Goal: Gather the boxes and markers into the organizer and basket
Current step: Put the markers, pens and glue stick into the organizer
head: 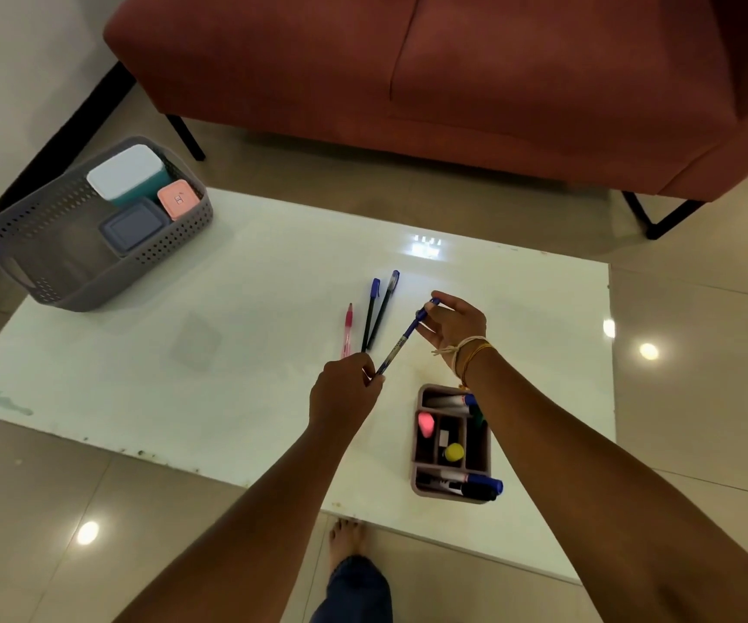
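Both hands hold one blue pen (398, 346) above the white table (183, 353): my left hand (345, 388) pinches its lower end, my right hand (455, 328) grips its capped upper end. On the table beyond lie a pink pen (347, 329) and two dark pens with blue caps (370, 314) (385, 305). The brown organizer (421, 447) near the front edge holds several markers and highlighters, partly hidden by my right forearm. At the far left corner, a grey basket (39, 258) contains a white-lidded teal box (125, 173), a pink box (179, 202) and a grey box (134, 224).
A red sofa (453, 83) on black legs stands behind the table. Tiled floor surrounds the table, and my bare foot (345, 541) shows below its front edge. A wall with dark skirting runs along the left.
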`<state>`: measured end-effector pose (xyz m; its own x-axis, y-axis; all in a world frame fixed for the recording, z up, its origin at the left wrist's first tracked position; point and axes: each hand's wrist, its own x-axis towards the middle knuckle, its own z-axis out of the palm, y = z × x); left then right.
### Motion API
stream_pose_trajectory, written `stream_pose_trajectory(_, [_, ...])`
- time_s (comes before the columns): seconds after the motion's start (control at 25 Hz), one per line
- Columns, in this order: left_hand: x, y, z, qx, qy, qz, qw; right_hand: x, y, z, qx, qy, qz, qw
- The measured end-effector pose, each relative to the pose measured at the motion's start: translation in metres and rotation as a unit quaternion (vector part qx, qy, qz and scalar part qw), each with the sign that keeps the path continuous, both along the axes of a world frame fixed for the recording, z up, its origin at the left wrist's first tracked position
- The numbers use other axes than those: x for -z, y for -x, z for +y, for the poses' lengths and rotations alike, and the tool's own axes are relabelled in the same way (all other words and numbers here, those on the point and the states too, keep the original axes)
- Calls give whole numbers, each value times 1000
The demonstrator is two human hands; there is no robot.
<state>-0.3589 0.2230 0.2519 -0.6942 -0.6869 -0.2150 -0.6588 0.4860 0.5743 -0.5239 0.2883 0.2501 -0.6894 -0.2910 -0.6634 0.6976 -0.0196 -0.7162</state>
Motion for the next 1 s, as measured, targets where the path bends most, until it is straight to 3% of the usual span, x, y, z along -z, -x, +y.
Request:
stream_pose_trajectory(0.12, [-4,-5,2,-11,-8,15,1000,-9,-4,4,-10,0,24,1000])
stream_pose_trajectory(0.24, [-10,-4,7,-10,-29,60,998,-17,-10,8,-96,-34,89,991])
stream_pose_trajectory(0.4, [-28,2,16,-126,-218,139,958,-34,-20,17,-120,-30,153,981])
stream_pose_trajectory(0.48, [-36,2,20,-158,-265,139,941,-41,-25,29,-115,-27,187,975])
stream_pose_trajectory(0.8, [-48,-5,57,-43,-266,101,958,-57,-46,90,-130,-42,222,965])
stream_pose_trajectory(1.0, [-27,-16,83,5,-202,29,979,-58,-56,136,-119,-206,412,880])
